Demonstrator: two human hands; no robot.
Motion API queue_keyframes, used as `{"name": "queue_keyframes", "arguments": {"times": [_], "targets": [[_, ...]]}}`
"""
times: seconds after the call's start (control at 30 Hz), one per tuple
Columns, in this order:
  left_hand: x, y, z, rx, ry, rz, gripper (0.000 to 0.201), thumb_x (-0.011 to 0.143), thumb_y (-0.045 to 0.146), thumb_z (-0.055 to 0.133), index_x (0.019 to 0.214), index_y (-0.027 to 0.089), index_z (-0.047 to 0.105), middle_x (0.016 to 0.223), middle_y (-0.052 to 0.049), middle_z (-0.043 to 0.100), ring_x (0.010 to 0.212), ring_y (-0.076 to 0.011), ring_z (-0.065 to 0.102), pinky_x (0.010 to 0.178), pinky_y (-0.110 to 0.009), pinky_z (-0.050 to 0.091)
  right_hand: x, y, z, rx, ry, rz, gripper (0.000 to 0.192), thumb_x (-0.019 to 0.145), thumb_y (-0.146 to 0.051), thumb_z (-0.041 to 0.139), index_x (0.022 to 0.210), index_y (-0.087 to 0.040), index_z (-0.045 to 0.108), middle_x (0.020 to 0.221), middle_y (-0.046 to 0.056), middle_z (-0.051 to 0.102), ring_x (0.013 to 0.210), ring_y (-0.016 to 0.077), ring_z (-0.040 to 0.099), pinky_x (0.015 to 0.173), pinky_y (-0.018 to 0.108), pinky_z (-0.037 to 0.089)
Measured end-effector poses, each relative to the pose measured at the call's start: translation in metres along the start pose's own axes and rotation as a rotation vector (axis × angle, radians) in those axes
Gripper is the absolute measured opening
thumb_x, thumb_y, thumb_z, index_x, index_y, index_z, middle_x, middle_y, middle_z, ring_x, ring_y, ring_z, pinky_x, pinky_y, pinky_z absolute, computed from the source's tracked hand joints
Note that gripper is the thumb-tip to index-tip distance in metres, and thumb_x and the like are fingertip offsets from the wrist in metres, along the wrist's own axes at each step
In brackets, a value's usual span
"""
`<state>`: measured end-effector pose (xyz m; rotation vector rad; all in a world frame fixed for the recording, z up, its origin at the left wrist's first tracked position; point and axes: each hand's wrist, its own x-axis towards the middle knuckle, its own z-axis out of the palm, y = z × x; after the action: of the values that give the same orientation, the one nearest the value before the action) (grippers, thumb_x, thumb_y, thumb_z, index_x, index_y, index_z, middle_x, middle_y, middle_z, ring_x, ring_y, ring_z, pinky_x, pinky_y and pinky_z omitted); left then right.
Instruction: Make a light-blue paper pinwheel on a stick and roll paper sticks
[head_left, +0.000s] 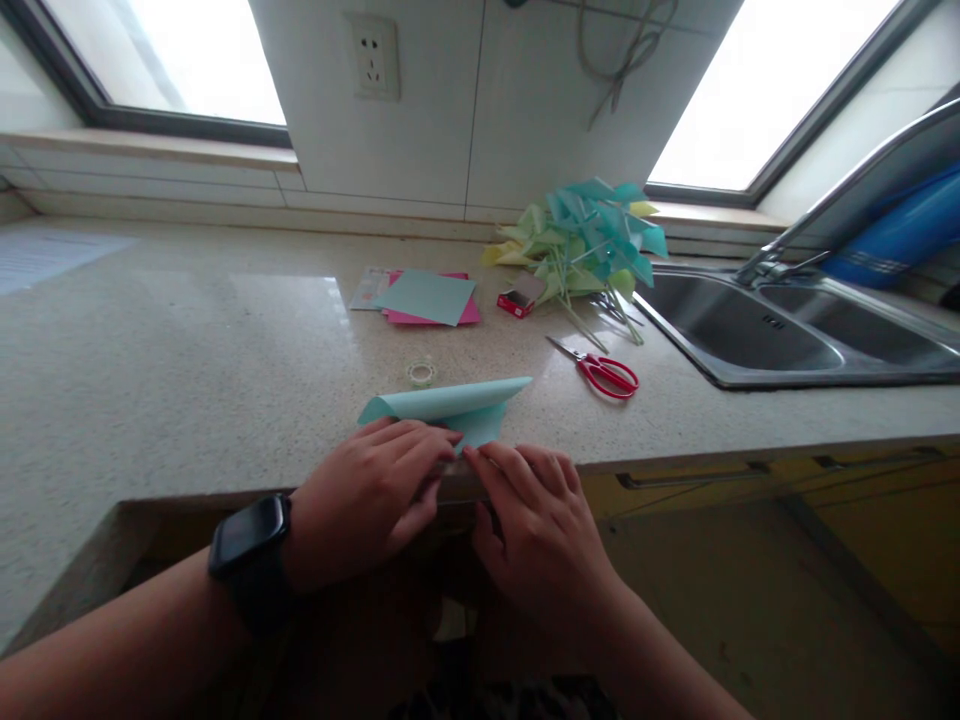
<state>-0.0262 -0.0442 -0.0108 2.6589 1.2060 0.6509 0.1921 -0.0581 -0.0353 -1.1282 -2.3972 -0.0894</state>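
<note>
Pale blue-green, the folded paper sheet (450,405) lies at the near edge of the speckled stone worktop (187,370), its top flap curling up and over towards the right. From the head camera, both hands press down on its near edge side by side. The left hand (367,500), a black watch (251,545) on its wrist, lies flat with its fingers (427,445) stretched out and resting on the paper, not clasped around it. The right hand (536,520) sits just beside it, its fingers (510,462) likewise spread and pressing the paper's lower edge; the two forefingers almost meet.

Just behind the sheet stands a small roll of clear tape (421,373). Farther back lies a stack of coloured paper (427,297), a blue-green sheet on top of a pink one, with a small red box (516,302) to its right. Red-handled scissors (600,370) lie to the right of the folded sheet, well apart from it. Beyond them is a heap of paper pinwheels (592,240) in green, yellow and blue-green, next to a steel sink (750,340) with a tap (825,210). A wall socket (373,55) sits between two windows.
</note>
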Motion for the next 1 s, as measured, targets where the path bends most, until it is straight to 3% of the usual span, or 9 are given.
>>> {"name": "queue_keyframes", "arguments": {"times": [0.33, 0.6, 0.77, 1.0], "targets": [[-0.0015, 0.0011, 0.0002, -0.024, -0.008, -0.02, 0.041, 0.084, 0.01, 0.057, 0.124, 0.016, 0.052, 0.114, -0.01, 0.07, 0.102, -0.0277, 0.066, 0.095, -0.049, 0.05, 0.0025, -0.0039, 0.0008, -0.009, -0.051, 0.027, 0.053, 0.092, -0.028, 0.058, 0.144, -0.016, 0.052, 0.136, 0.006, 0.063, 0.117, 0.0289, 0.049, 0.101, 0.048, 0.034], [-0.0024, -0.0003, -0.0005, -0.021, 0.021, -0.01, 0.039, 0.086, 0.01, 0.053, 0.123, 0.016, 0.046, 0.115, -0.011, 0.069, 0.099, -0.0275, 0.068, 0.093, -0.05, 0.05, 0.0062, -0.0046, -0.0008, 0.004, -0.082, 0.045, 0.055, 0.09, -0.026, 0.059, 0.143, -0.016, 0.052, 0.139, 0.006, 0.062, 0.119, 0.0299, 0.049, 0.102, 0.049, 0.034], [-0.0025, -0.0028, -0.002, -0.019, 0.057, 0.003, 0.038, 0.084, 0.008, 0.054, 0.12, 0.016, 0.046, 0.127, -0.014, 0.06, 0.113, -0.029, 0.061, 0.096, -0.047, 0.051, 0.0075, -0.0052, -0.0011, -0.01, -0.079, 0.038, 0.055, 0.091, -0.027, 0.058, 0.144, -0.015, 0.051, 0.141, 0.006, 0.06, 0.121, 0.03, 0.048, 0.102, 0.049, 0.034], [-0.0021, -0.0034, -0.0024, -0.02, 0.029, 0.026, 0.039, 0.084, 0.007, 0.053, 0.121, 0.016, 0.046, 0.126, -0.014, 0.058, 0.11, -0.0283, 0.059, 0.095, -0.048, 0.051, 0.01, -0.0049, -0.0029, -0.031, -0.098, 0.034, 0.056, 0.088, -0.032, 0.061, 0.142, -0.016, 0.055, 0.138, 0.008, 0.059, 0.116, 0.031, 0.049, 0.098, 0.049, 0.036]]}}
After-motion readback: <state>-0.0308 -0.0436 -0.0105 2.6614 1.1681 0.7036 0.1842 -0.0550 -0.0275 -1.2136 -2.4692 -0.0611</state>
